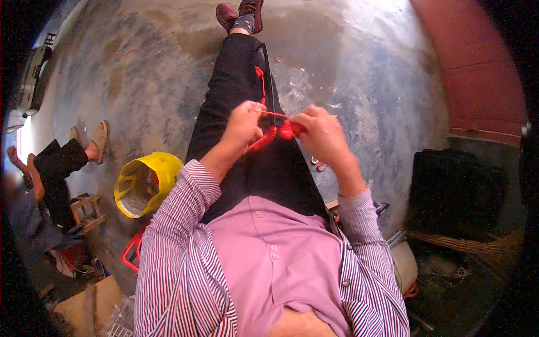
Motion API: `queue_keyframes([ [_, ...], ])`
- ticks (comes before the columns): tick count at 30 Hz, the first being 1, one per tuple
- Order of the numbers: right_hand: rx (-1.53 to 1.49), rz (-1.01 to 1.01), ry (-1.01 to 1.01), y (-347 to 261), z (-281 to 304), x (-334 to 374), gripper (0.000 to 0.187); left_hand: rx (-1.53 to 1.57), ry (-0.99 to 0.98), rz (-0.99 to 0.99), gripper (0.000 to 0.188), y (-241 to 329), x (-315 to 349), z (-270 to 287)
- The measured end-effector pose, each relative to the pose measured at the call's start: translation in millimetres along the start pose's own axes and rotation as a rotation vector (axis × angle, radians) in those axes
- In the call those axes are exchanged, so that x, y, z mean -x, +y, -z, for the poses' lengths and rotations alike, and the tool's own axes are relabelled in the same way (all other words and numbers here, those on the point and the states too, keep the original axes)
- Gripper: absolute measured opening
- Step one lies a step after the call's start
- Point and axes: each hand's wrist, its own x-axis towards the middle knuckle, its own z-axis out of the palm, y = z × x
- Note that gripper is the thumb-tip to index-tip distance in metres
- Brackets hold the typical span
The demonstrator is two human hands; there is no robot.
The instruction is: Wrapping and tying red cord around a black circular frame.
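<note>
Between my two hands, above my lap, a thin red cord [275, 114] is pulled taut. My left hand [243, 126] is closed, pinching one end of that stretch between thumb and fingers. A thick red wrapped piece [263, 139] shows beneath it. My right hand [320, 130] is also closed on the cord, with a red bundle [287, 130] under its fingers. A thin dark rod [272, 84] runs from a black curved piece [261, 49] by my knee down toward my hands. Beside it lies a red strip [261, 84] on my black trousers.
A yellow bucket-like container [126, 194] stands left of my legs, near a red plastic object [133, 250]. Another person in dark trousers [64, 160] sits at far left by a small wooden stool [87, 210]. A black bulky object [457, 185] and a broom [471, 245] are at right.
</note>
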Motion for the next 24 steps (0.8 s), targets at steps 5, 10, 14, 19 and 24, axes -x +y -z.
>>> queue_keyframes([
  [5,-0.452,-0.133,0.050,1.9,-54.0,-17.8,0.026,-0.682,0.090,-0.362,0.020,-30.8,-24.3,4.4],
  [10,-0.382,-0.168,0.045,1.3,-52.4,-12.9,0.027,-0.817,0.213,-0.478,0.016,-7.2,-18.2,7.6],
  [14,-0.438,-0.108,0.106,-5.2,-60.6,-20.2,0.024,-0.942,0.195,-0.642,0.014,-22.8,-6.8,-5.7],
  [19,-0.878,-0.290,0.057,5.1,-68.5,-16.4,0.021,-0.843,0.244,-0.611,0.013,-15.3,-9.8,4.4],
  [24,-0.845,-0.193,0.099,11.1,-78.4,-13.6,0.019,-0.944,0.277,-0.667,0.019,-17.7,-8.0,0.2],
])
